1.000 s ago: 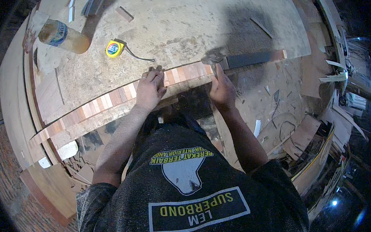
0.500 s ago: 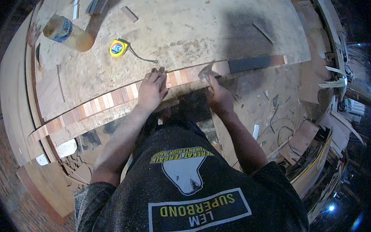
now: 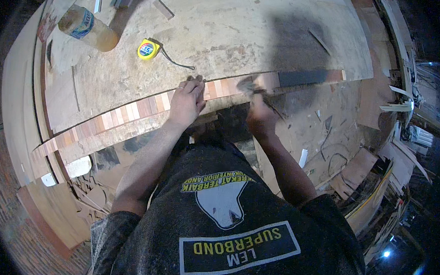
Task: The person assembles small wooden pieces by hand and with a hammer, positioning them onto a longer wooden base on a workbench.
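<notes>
A long, slightly curved wooden strip (image 3: 133, 111), made of light and reddish-brown blocks side by side, crosses the worktable (image 3: 226, 32). My left hand (image 3: 187, 102) lies over its middle, fingers bent across toward the far edge and thumb on the near side. Just to the right, my right hand (image 3: 261, 119) is closed round a tool that looks like a scraper (image 3: 246, 84). Its grey metal head is blurred, over or against the strip's face; contact is unclear. Toward the right end, the strip carries a dark grey section (image 3: 304, 77).
Beyond my left hand lies a yellow tape measure (image 3: 148, 49) with a black strap. A plastic bottle (image 3: 90, 29) of amber liquid lies farther left. Small wood offcuts (image 3: 163, 9) are scattered on the table. Scrap wood and slats (image 3: 400, 148) crowd the right side.
The whole view has shifted slightly. My left hand keeps its place on the strip. The tool in my right hand is now smeared by motion, with its head turned a little.
</notes>
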{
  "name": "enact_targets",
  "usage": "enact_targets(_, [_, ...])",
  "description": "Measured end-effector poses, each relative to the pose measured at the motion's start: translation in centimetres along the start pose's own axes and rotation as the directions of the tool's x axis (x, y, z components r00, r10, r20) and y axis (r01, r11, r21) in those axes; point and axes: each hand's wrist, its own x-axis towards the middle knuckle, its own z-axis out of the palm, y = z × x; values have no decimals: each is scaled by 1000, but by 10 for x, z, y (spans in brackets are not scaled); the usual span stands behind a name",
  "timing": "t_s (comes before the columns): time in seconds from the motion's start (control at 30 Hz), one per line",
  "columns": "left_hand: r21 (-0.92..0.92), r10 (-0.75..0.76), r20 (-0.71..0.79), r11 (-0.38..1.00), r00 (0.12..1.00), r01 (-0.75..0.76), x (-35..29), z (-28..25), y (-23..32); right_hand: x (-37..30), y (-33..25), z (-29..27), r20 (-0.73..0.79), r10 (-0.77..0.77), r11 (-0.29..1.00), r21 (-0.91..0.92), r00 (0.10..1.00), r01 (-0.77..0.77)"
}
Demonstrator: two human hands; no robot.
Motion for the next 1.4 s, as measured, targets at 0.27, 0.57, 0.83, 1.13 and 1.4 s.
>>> enact_targets(0.27, [-16,19,-187,1000,982,-22,-10,-33,1,11,-24,-14,-51,-81,997,-17,995,80])
enact_targets(0.57, [176,-112,-202,973,973,148,-66,-94,-58,31,-39,-11,-6,20,999,-26,1000,-21])
enact_targets(0.83, [144,-194,-157,965,968,217,-90,-83,-85,40,-57,-26,160,-15,993,-115,987,34])
enact_targets(1.13, [100,-223,-187,965,957,244,-99,-69,-97,11,-36,-9,164,-34,991,-124,986,55])
enact_targets(1.4, [65,-208,-195,972,958,225,-100,-68,-100,8,-38,-11,69,-222,974,-33,973,224])
